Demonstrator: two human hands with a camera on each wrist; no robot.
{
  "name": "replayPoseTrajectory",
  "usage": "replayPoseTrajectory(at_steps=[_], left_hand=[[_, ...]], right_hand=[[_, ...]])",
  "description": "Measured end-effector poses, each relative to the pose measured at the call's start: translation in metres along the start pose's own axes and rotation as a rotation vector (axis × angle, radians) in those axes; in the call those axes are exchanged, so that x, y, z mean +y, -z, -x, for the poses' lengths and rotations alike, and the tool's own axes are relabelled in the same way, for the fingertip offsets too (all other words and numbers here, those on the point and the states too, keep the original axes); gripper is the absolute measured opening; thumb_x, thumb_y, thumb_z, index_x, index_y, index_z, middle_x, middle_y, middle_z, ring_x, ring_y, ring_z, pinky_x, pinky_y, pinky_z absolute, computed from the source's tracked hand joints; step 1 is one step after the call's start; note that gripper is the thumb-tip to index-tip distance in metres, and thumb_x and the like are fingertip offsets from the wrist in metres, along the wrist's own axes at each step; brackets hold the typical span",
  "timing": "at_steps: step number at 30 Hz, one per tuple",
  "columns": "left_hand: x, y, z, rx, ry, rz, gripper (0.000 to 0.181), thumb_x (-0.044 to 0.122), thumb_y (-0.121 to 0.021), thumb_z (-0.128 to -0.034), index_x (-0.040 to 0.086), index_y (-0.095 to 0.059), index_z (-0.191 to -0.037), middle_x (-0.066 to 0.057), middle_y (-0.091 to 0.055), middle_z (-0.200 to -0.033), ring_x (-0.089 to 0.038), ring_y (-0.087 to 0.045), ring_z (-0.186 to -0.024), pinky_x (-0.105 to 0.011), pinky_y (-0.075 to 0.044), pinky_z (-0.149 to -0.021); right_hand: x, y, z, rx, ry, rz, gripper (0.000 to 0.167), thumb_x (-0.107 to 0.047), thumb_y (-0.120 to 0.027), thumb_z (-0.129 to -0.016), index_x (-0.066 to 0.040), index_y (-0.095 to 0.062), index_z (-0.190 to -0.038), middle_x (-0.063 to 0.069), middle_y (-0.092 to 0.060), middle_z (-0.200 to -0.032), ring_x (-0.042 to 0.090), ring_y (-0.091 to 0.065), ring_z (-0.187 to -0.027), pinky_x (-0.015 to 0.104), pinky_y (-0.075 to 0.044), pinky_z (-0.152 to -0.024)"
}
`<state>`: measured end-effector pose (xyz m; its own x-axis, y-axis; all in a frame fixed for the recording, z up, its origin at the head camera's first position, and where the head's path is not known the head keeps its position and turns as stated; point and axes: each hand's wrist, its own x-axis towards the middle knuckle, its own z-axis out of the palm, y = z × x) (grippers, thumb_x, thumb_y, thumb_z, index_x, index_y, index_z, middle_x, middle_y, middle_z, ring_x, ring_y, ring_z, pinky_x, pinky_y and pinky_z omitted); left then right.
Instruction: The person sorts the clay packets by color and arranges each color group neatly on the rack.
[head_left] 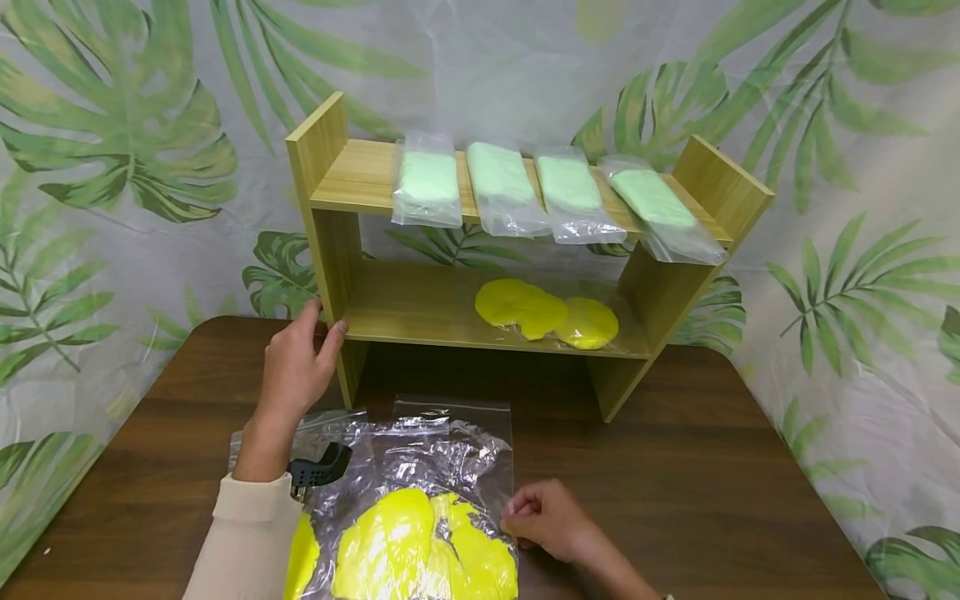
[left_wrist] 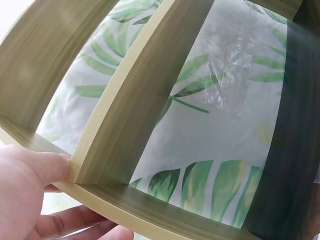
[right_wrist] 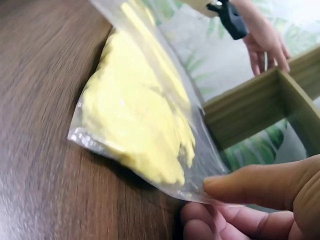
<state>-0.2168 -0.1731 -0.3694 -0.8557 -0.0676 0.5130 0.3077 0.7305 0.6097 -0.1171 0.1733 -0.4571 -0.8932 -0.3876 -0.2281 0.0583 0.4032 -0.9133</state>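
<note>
A small wooden shelf (head_left: 491, 342) stands on the table. My left hand (head_left: 296, 367) grips its left side panel, thumb at the front edge near the middle board, fingers along the outer face (left_wrist: 75, 222). At the near side of the table lies a clear zip bag (head_left: 480, 442) with flat, lumpy yellow material (head_left: 390, 542) inside. My right hand (head_left: 551, 521) pinches this bag's right edge between thumb and fingers (right_wrist: 250, 187). Another bag with yellow material (head_left: 302, 554) lies partly under it on the left, half hidden by my left sleeve.
Several clear packets with pale green contents (head_left: 427, 179) lie in a row on the top board, their ends hanging over its front edge. Bagged yellow pieces (head_left: 521, 307) lie on the right of the middle board. A leaf-patterned cloth (head_left: 127, 108) hangs behind the dark wooden table (head_left: 675, 492).
</note>
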Motion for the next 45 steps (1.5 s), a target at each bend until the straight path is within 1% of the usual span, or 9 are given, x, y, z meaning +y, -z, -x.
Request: replayPoseTrajectory(at_steps=[5, 11, 14, 16, 23, 28, 35, 42, 45], left_hand=[[0.001, 0.000, 0.000, -0.007, 0.000, 0.005, 0.035, 0.027, -0.052, -0.1007, 0.001, -0.052, -0.124, -0.019, -0.066, -0.088, -0.031, -0.062, -0.071, -0.049, -0.047, -0.062], [0.000, -0.001, 0.000, -0.001, -0.009, 0.008, 0.037, 0.027, -0.052, -0.1007, 0.000, -0.051, -0.126, -0.020, -0.066, -0.089, -0.032, -0.063, -0.072, -0.049, -0.048, -0.062], [-0.001, 0.000, 0.000, 0.003, -0.013, 0.005, 0.038, 0.027, -0.052, -0.1007, -0.001, -0.051, -0.126, -0.019, -0.066, -0.088, -0.032, -0.063, -0.071, -0.050, -0.047, -0.062], [-0.002, 0.000, 0.001, 0.004, -0.011, 0.004, 0.037, 0.027, -0.052, -0.1007, 0.000, -0.051, -0.125, -0.019, -0.066, -0.087, -0.032, -0.063, -0.070, -0.049, -0.047, -0.063], [-0.003, 0.001, 0.001, 0.005, 0.001, 0.003, 0.037, 0.028, -0.052, -0.1007, 0.001, -0.051, -0.126, -0.019, -0.067, -0.088, -0.033, -0.064, -0.073, -0.051, -0.047, -0.065], [-0.003, 0.000, 0.001, 0.000, -0.011, -0.004, 0.036, 0.028, -0.051, -0.1008, 0.000, -0.051, -0.123, -0.018, -0.065, -0.085, -0.032, -0.062, -0.071, -0.050, -0.046, -0.064], [-0.002, -0.001, 0.000, 0.000, -0.019, -0.006, 0.035, 0.027, -0.052, -0.1007, -0.002, -0.050, -0.121, -0.018, -0.064, -0.083, -0.032, -0.060, -0.069, -0.050, -0.045, -0.064], [-0.003, 0.000, 0.000, 0.001, -0.021, -0.009, 0.036, 0.026, -0.052, -0.1008, -0.003, -0.049, -0.122, -0.018, -0.064, -0.084, -0.032, -0.059, -0.068, -0.050, -0.044, -0.064], [-0.003, 0.000, 0.001, -0.004, -0.020, -0.007, 0.037, 0.026, -0.051, -0.1010, -0.003, -0.049, -0.123, -0.018, -0.064, -0.084, -0.031, -0.059, -0.068, -0.050, -0.045, -0.064]], right_hand=[[-0.003, 0.004, 0.002, 0.007, 0.026, 0.054, 0.011, -0.009, -0.065, -0.091, 0.001, -0.063, -0.088, 0.005, -0.062, -0.074, 0.015, -0.058, -0.063, 0.029, -0.053, -0.056], [-0.012, 0.014, 0.004, 0.030, 0.068, 0.008, 0.015, -0.010, -0.048, -0.100, 0.004, -0.052, -0.097, 0.013, -0.064, -0.091, 0.013, -0.055, -0.069, 0.027, -0.047, -0.056], [-0.014, 0.017, 0.004, 0.051, 0.047, -0.018, 0.016, -0.011, -0.045, -0.102, 0.004, -0.049, -0.100, 0.011, -0.056, -0.095, 0.014, -0.052, -0.074, 0.026, -0.043, -0.059], [-0.015, 0.017, 0.004, 0.052, 0.007, -0.041, 0.018, -0.015, -0.047, -0.102, 0.003, -0.049, -0.104, 0.009, -0.054, -0.094, 0.015, -0.047, -0.069, 0.026, -0.041, -0.056], [-0.015, 0.013, 0.001, -0.046, -0.053, -0.154, 0.039, -0.022, -0.064, -0.092, 0.007, -0.060, -0.119, 0.015, -0.068, -0.103, 0.016, -0.063, -0.083, 0.030, -0.051, -0.072], [-0.015, 0.006, 0.002, -0.091, -0.066, -0.206, 0.038, -0.016, -0.071, -0.087, 0.001, -0.065, -0.119, 0.015, -0.060, -0.126, 0.015, -0.058, -0.098, 0.028, -0.050, -0.076], [-0.016, -0.004, 0.007, -0.217, -0.033, -0.364, 0.046, -0.005, -0.067, -0.087, -0.004, -0.051, -0.131, 0.018, -0.052, -0.127, 0.023, -0.059, -0.097, 0.033, -0.052, -0.080], [-0.021, -0.004, 0.010, -0.148, -0.039, -0.268, 0.042, -0.006, -0.061, -0.089, -0.008, -0.052, -0.130, 0.022, -0.039, -0.138, 0.023, -0.055, -0.098, 0.032, -0.049, -0.080], [-0.026, 0.002, 0.012, -0.111, 0.010, -0.200, 0.043, -0.008, -0.061, -0.091, -0.006, -0.052, -0.133, 0.022, -0.039, -0.141, 0.029, -0.050, -0.111, 0.038, -0.045, -0.089]])
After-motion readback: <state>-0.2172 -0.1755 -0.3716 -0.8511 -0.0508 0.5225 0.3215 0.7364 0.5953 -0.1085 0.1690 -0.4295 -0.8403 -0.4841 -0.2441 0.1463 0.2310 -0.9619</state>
